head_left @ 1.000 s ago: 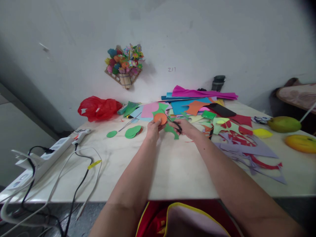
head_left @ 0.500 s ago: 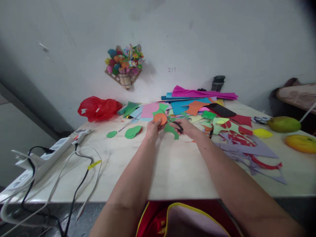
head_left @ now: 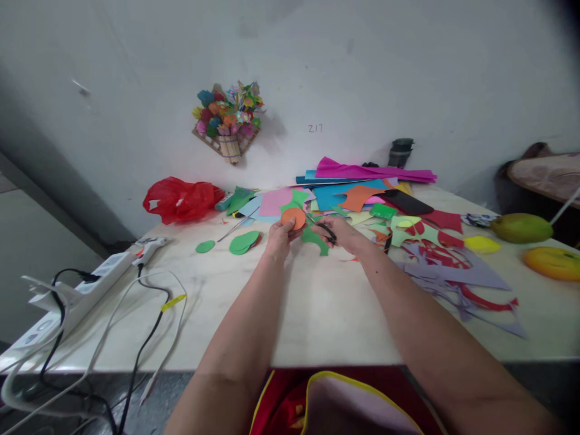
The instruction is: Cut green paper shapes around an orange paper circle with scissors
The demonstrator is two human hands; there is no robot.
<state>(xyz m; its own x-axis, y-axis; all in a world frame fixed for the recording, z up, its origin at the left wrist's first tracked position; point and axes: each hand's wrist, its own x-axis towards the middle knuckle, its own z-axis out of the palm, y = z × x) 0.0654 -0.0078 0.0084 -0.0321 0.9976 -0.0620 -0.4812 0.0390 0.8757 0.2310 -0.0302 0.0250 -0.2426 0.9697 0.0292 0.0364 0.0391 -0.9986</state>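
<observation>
Between the thumb and fingers of my left hand (head_left: 280,237) is a round orange paper disc (head_left: 292,218), its flat face toward me. My right hand (head_left: 341,233) is closed round the black handles of a pair of scissors (head_left: 327,233). The blades point up and left, close to the disc's right edge; whether they touch it I cannot tell. Under and behind my hands lies cut green paper (head_left: 315,239). Left of my left hand rest overlapping green ovals (head_left: 244,242) and a smaller green oval (head_left: 205,246).
Coloured sheets (head_left: 348,196) and a black phone (head_left: 408,202) lie at the back. Purple and red offcuts (head_left: 453,272) spread to the right, near two mango-like fruits (head_left: 521,228). A red plastic bag (head_left: 179,200) is back left; a power strip (head_left: 86,290) with cables lines the left edge.
Almost nothing differs. My hands, the orange disc and the scissors stay in nearly the same place, with only a very slight shift.
</observation>
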